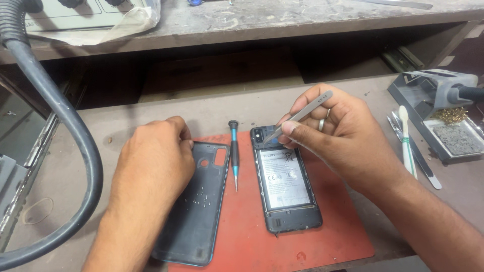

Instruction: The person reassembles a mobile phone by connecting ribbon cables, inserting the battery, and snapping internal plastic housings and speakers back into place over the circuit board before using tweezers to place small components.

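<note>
An opened smartphone (286, 186) lies back-up on a red mat (242, 221), its battery exposed. My right hand (333, 126) grips metal tweezers (298, 118), their tips touching the phone's top near the camera. My left hand (154, 161) rests palm down on the removed dark back cover (194, 221), where several tiny screws (200, 197) lie. A small screwdriver (234, 156) lies on the mat between cover and phone.
A thick black hose (75, 151) curves along the left. At the right stand a soldering iron holder (443, 108) with brass wool and sponge, a white brush (407, 146) and another flat tool. A raised shelf (252, 20) runs across the back.
</note>
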